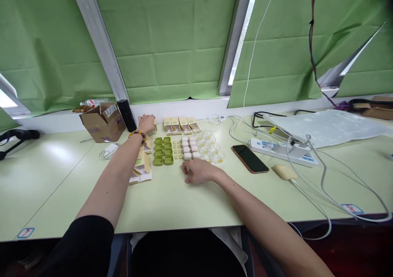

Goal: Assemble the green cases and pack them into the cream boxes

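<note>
A long reach leftward

The left hand [146, 123] had a cream folded-card box [155, 125] at its fingertips; whether they clamped it, I couldn't tell. The right hand [199, 171], thumb and fingers apart, was just nearside of small pale-pink rounded pieces [186, 149].

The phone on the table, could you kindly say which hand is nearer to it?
The right hand, left of the phone; the left hand is farther left, beside the black cylinder.
</note>
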`<state>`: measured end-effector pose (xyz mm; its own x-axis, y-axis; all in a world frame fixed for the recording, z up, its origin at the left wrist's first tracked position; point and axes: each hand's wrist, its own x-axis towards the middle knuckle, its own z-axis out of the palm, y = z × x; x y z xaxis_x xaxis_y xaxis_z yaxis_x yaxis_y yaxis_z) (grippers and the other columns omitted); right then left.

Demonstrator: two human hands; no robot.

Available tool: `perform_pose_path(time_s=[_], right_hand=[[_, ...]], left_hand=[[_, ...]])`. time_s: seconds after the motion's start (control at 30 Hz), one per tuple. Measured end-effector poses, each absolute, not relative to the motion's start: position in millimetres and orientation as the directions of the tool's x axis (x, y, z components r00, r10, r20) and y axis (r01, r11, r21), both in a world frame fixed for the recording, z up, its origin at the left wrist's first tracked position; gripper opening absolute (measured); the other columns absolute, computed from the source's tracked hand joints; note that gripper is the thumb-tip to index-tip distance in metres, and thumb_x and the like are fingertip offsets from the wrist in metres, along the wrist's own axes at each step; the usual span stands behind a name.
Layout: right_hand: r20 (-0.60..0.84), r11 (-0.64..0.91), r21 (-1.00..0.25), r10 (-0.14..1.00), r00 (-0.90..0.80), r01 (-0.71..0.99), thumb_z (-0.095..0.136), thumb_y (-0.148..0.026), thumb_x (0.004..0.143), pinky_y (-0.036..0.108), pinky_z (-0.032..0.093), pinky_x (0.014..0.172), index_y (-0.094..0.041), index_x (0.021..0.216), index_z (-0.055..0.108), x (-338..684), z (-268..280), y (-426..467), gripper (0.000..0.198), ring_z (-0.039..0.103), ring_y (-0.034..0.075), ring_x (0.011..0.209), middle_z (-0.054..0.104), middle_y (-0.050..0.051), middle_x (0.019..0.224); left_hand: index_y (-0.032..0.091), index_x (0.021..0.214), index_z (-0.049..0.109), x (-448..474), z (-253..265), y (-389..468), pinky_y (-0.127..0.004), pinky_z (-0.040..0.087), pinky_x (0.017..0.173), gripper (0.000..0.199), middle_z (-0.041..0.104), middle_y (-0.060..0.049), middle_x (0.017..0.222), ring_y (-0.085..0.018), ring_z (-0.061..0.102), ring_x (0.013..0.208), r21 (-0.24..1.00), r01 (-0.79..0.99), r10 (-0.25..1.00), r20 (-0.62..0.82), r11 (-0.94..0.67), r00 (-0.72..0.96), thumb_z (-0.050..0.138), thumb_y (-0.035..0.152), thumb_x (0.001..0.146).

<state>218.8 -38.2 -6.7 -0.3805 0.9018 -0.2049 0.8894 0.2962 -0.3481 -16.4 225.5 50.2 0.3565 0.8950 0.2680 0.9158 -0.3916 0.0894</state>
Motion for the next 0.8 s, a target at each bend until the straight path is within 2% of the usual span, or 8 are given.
perform_pose_path(time_s=[0.1,0.23,0.6,0.7,0.8], right_hand=[[-0.205,0.305,-0.334,0.900,-0.385,0.892,0.081,-0.038,0.079,0.030,0.035,0.062,-0.025,0.099,0.064,218.5,-5.7,-38.8,0.029,0.069,0.024,0.087,0.076,0.004,0.098],[-0.218,0.309,-0.317,0.897,-0.386,0.897,0.080,-0.040,0.079,0.029,0.035,0.062,-0.025,0.101,0.064,218.2,-4.4,-38.9,0.031,0.070,0.024,0.090,0.076,0.004,0.100],[-0.224,0.312,-0.299,0.896,-0.384,0.902,0.079,-0.041,0.080,0.029,0.036,0.065,-0.025,0.105,0.065,217.8,-4.4,-39.4,0.032,0.070,0.025,0.094,0.077,0.004,0.105],[-0.221,0.311,-0.295,0.898,-0.381,0.903,0.079,-0.041,0.080,0.029,0.035,0.064,-0.025,0.106,0.065,217.2,-4.6,-39.8,0.033,0.070,0.025,0.094,0.077,0.005,0.104],[-0.213,0.315,-0.298,0.898,-0.385,0.901,0.079,-0.041,0.080,0.029,0.034,0.062,-0.025,0.105,0.065,216.9,-5.6,-39.4,0.033,0.070,0.025,0.093,0.077,0.005,0.103]], left_hand=[[0.008,0.131,0.059,-22.8,32.7,232.2,-0.056,0.030,0.107,0.062,0.063,-0.026,0.127,-0.042,0.047,0.125,0.087,0.935,0.917,0.247,-0.344,0.315,0.078,0.030,0.076],[0.012,0.132,0.060,-30.1,21.2,236.6,-0.057,0.031,0.109,0.064,0.055,-0.026,0.137,-0.044,0.046,0.130,0.077,0.955,0.935,0.238,-0.287,0.262,0.079,0.036,0.076],[0.019,0.114,0.071,-42.2,26.0,241.4,-0.060,0.034,0.108,0.040,0.062,-0.022,0.127,-0.045,0.049,0.129,0.025,0.974,0.957,0.192,-0.225,0.216,0.073,0.037,0.079],[0.021,0.125,0.067,-43.6,24.0,240.3,-0.059,0.037,0.108,0.046,0.060,-0.021,0.132,-0.043,0.049,0.130,0.051,0.979,0.962,0.201,-0.196,0.183,0.070,0.034,0.081],[0.023,0.142,0.054,-46.8,20.9,239.1,-0.057,0.038,0.109,0.062,0.054,-0.021,0.141,-0.042,0.047,0.136,0.097,0.981,0.963,0.228,-0.168,0.143,0.068,0.030,0.082]])
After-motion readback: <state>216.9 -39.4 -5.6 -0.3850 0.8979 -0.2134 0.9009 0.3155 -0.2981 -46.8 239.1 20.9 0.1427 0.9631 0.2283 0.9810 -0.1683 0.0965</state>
